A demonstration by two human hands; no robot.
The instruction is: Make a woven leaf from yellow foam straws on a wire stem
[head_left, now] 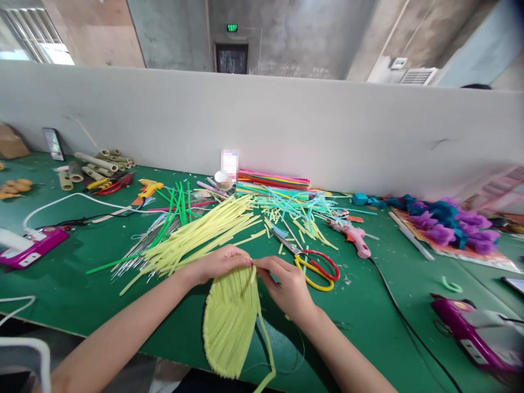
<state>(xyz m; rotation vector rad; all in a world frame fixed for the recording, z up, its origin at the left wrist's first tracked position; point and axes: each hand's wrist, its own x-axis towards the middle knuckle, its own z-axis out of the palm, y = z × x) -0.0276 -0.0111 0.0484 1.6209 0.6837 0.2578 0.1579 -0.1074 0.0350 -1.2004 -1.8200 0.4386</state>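
Note:
A fan-shaped piece of pale yellow fuzzy stems lies over the near edge of the green table. My left hand pinches its top end, fingers closed on the stems. My right hand meets it from the right, fingertips pinched on the same top end. One loose yellow stem hangs down the right side of the fan. A pile of loose yellow stems lies just beyond my left hand.
Red and yellow scissors lie right of my right hand. A pink glue gun, a yellow glue gun, green and teal stems, purple and blue pompoms, magenta power strips and a white partition wall surround the work.

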